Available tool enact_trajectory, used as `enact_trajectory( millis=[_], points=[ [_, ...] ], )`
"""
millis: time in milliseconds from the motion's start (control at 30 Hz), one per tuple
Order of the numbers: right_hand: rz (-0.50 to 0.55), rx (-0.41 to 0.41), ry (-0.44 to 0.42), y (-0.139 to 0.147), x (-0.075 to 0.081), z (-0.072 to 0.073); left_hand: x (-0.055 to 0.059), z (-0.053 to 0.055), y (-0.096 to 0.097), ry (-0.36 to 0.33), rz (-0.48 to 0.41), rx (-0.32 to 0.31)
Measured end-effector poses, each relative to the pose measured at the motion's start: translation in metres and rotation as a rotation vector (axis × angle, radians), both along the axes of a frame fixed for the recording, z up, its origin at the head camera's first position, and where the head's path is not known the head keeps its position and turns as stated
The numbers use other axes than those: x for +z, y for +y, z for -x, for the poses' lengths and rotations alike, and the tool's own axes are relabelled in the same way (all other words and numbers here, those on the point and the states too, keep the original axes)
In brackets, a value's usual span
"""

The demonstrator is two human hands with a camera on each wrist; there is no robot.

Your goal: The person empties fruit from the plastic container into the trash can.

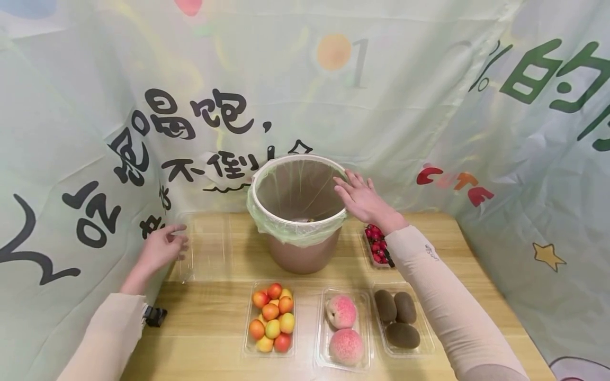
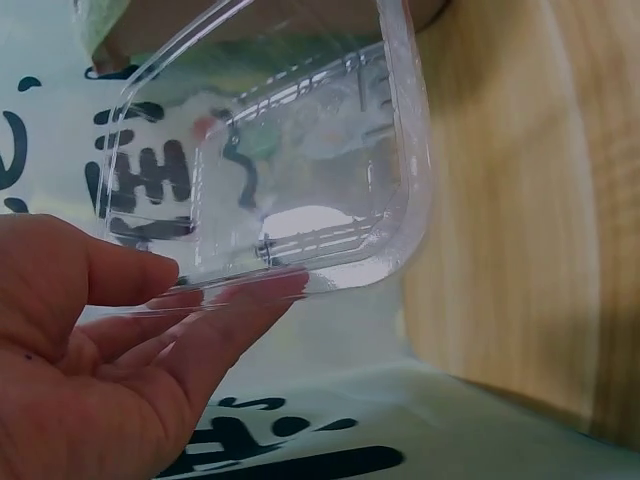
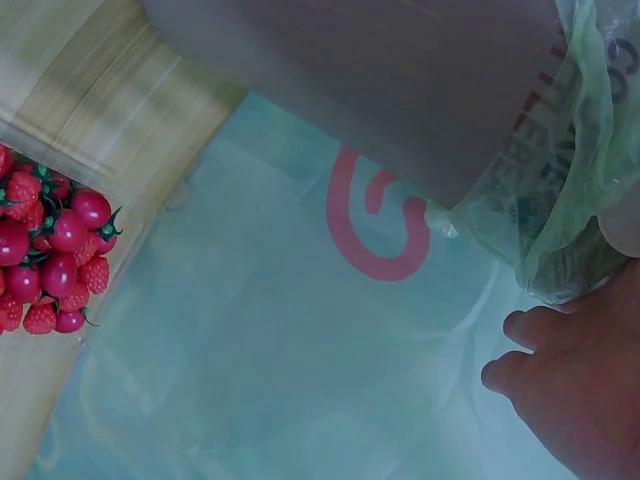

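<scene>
Clear rectangular plastic container (image 1: 208, 248): far left of the pale wooden table (image 1: 205, 317); left hand (image 1: 163, 247) pinches its edge between thumb and fingers.
Round brown bin (image 1: 305, 256), lined with thin translucent green bag (image 1: 281, 231): far centre; right hand (image 1: 363, 202) at its right edge, fingers extended, slightly spread.
Likely faults: slick plastic slipping from a light pinch; sideways push tipping the bin; dragging fingertips loosening the bag.

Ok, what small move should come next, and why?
Perhaps bring the clear container toward the lined bin: the left hand pinches the container's edge, the container looks empty, and the right hand is at the bin's open top.
</scene>
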State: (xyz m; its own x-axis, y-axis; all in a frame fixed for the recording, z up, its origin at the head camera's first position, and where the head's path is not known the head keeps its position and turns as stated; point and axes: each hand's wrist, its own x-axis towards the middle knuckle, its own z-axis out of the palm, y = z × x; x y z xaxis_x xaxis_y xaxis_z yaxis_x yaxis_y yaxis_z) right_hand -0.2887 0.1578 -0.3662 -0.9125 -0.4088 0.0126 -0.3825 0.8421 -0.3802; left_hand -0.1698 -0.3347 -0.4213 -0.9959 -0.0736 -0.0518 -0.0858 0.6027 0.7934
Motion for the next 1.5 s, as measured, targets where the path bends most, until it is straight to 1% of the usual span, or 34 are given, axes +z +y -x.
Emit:
enact_trajectory(
  millis=[133,400,467,633,667,900,1033,1100,1167,1267,1333,1433,1500],
  points=[
    [0.000,0.001,0.003,0.000,0.000,0.000,-0.010,-0.004,0.000,-0.041,0.008,-0.007],
    [0.004,0.002,-0.010,0.001,0.001,-0.001,-0.031,-0.011,0.000,-0.090,0.016,-0.024],
    [0.004,0.003,-0.013,0.001,0.001,-0.001,-0.036,-0.012,0.000,-0.105,0.031,-0.020],
    [0.005,0.004,-0.014,0.001,0.001,0.000,-0.049,-0.014,-0.002,-0.129,0.118,-0.011],
    [0.006,0.005,-0.011,0.000,0.001,0.000,-0.051,-0.015,-0.002,-0.130,0.123,-0.014],
    [0.006,0.002,0.003,0.000,0.000,0.001,-0.069,-0.018,-0.004,-0.148,0.078,-0.047],
    [0.004,0.004,-0.005,0.000,0.000,0.000,-0.079,-0.020,-0.005,-0.180,0.070,-0.046],
    [0.001,0.005,-0.005,0.000,0.000,0.000,-0.083,-0.022,-0.005,-0.198,0.058,-0.051],
    [0.002,0.004,-0.004,0.000,-0.001,0.000,-0.086,-0.023,-0.004,-0.218,0.017,-0.046],
    [0.008,0.005,-0.002,-0.001,-0.001,0.001,-0.090,-0.025,-0.003,-0.228,-0.008,-0.046],
    [0.012,0.006,-0.002,-0.001,-0.002,0.001,-0.092,-0.026,-0.002,-0.232,-0.006,-0.038],
    [0.013,0.007,0.000,-0.001,-0.002,0.002,-0.095,-0.028,0.000,-0.228,0.043,-0.030],
    [0.015,0.004,0.001,-0.001,-0.002,0.002,-0.097,-0.029,0.002,-0.237,0.057,-0.021]
  ],
)
